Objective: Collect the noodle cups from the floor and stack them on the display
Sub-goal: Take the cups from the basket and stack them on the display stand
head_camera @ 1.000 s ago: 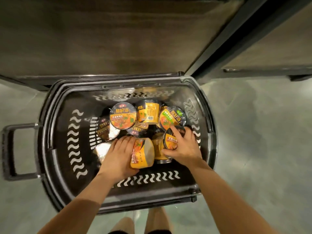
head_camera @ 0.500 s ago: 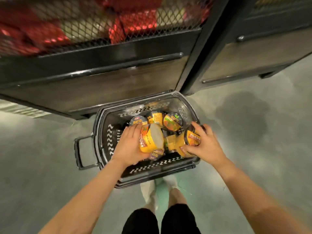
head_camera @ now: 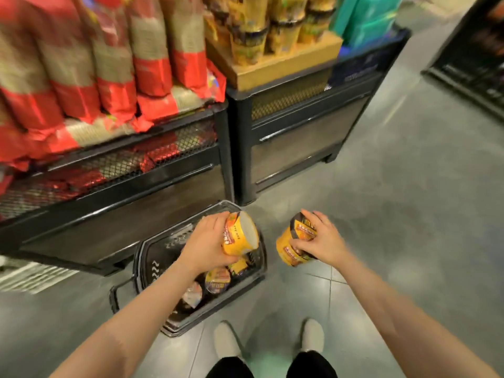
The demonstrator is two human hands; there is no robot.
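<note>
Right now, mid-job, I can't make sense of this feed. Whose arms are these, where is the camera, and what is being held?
There is no machine here: the arms belong to a person, and the single camera sits on their head, looking forward and down. That is why you see their own feet at the bottom. The left hand grips a yellow noodle cup tipped on its side. The right hand grips two more cups, apparently one stacked on the other, also tilted. Below the left hand, a black basket stands on the grey floor with several cups left inside. Ahead is the dark display stand, where stacked noodle cups sit on a wooden board at the upper middle; red packets fill the stand to its left. The picture is somewhat blurred.
</note>
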